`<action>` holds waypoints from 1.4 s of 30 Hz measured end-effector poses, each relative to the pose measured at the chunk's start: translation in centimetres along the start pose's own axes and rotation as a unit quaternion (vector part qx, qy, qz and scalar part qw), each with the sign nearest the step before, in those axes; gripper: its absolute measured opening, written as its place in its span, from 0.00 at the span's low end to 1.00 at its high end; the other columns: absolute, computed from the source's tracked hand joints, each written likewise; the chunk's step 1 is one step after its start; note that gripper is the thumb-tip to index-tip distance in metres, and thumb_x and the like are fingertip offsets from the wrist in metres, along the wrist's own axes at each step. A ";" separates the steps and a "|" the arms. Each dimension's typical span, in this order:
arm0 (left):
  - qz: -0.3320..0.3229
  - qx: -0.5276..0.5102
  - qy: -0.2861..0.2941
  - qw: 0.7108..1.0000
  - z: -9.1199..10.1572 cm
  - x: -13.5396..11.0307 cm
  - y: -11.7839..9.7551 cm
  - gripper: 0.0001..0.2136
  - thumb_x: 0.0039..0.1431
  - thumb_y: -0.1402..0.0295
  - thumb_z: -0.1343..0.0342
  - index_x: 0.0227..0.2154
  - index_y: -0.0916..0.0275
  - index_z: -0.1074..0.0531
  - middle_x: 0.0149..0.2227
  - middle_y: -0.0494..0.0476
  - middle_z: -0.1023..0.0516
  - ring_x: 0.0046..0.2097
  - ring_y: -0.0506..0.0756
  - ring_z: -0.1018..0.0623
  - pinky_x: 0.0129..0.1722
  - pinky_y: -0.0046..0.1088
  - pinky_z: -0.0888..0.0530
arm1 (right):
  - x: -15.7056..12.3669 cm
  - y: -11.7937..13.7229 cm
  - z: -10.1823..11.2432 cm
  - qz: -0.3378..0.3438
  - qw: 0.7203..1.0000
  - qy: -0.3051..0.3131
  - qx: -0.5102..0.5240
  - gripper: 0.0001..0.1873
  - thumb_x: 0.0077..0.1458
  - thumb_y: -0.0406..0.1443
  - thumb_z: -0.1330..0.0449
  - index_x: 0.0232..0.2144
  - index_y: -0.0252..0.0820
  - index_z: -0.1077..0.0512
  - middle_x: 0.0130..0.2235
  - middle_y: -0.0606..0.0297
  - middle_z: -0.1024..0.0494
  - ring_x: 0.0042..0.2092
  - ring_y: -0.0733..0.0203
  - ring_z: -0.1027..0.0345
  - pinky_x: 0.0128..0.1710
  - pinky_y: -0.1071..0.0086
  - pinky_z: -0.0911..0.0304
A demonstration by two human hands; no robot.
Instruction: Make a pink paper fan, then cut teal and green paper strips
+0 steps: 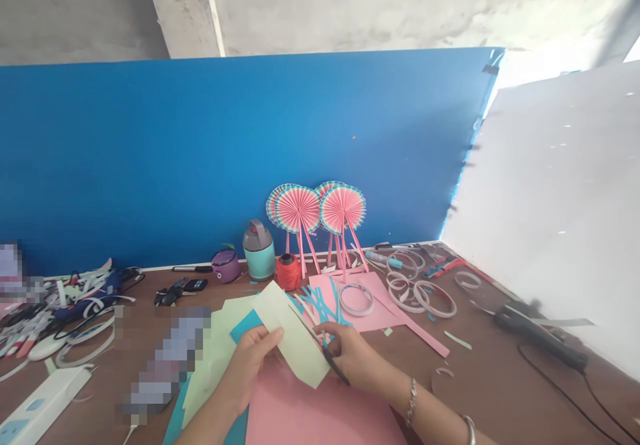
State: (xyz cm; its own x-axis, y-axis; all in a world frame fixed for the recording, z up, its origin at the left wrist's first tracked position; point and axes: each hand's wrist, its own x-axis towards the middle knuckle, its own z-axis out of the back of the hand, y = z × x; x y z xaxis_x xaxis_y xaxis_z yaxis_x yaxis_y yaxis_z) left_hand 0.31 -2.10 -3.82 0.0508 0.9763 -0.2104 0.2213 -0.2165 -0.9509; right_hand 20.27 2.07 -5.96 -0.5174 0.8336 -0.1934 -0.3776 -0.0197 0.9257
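Note:
A pale green sheet of paper is pinched in my left hand, thumb on top, tilted above the table. My right hand grips a pair of dark-handled scissors along the sheet's right edge; how far the blades are apart I cannot make out. Below both hands lies a large pink sheet. More pale green paper is stacked to the left, over blue sheets. Thin blue paper strips lie just beyond my right hand, on another pink sheet.
Pink pleated paper fans lean against the blue partition. A teal flask, a purple pot and a red jar stand nearby. Tape rolls and a black corded tool lie right, a power strip left.

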 end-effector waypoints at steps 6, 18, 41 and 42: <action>0.003 -0.011 -0.009 1.000 -0.2 -0.1 -0.2 0.16 0.49 0.54 0.42 0.26 0.64 0.24 0.29 0.58 0.18 0.32 0.59 0.22 0.32 0.30 0.30 | -0.2 0.1 -0.2 0.006 1.000 0.024 0.009 0.24 0.44 0.34 0.42 0.47 0.37 0.36 0.12 0.81 0.42 0.14 0.72 0.51 0.14 0.79 0.54; 0.016 -0.029 0.053 0.998 -1.0 -0.4 0.0 0.14 0.50 0.58 0.41 0.26 0.66 0.22 0.30 0.61 0.18 0.35 0.60 0.22 0.35 0.31 0.30 | -0.2 -0.2 -0.4 0.011 1.000 0.017 0.016 0.30 0.43 0.30 0.43 0.51 0.38 0.40 0.15 0.79 0.38 0.16 0.71 0.47 0.16 0.79 0.53; 0.019 0.030 0.045 0.998 -1.1 -0.4 0.1 0.18 0.47 0.52 0.42 0.22 0.65 0.24 0.23 0.59 0.20 0.27 0.57 0.24 0.29 0.29 0.31 | 0.0 -0.7 -0.5 0.009 0.999 0.024 0.043 0.28 0.42 0.31 0.41 0.49 0.39 0.38 0.15 0.80 0.39 0.16 0.71 0.47 0.16 0.79 0.52; 0.021 0.033 0.049 0.998 -1.2 -0.4 0.0 0.18 0.47 0.53 0.42 0.22 0.65 0.24 0.23 0.59 0.21 0.27 0.57 0.24 0.30 0.29 0.31 | -0.1 -0.6 -0.5 0.005 0.998 0.025 0.051 0.29 0.42 0.32 0.41 0.50 0.39 0.39 0.15 0.80 0.38 0.16 0.72 0.47 0.16 0.79 0.51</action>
State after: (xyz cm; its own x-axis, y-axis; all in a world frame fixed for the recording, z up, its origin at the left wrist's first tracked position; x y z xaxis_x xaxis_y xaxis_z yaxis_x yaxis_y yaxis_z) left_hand 1.49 -2.51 -3.43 0.1538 0.9608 -0.2306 0.1534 -0.2538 -0.9550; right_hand 20.11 1.72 -6.65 -0.5595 0.8048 -0.1980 -0.2935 0.0310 0.9555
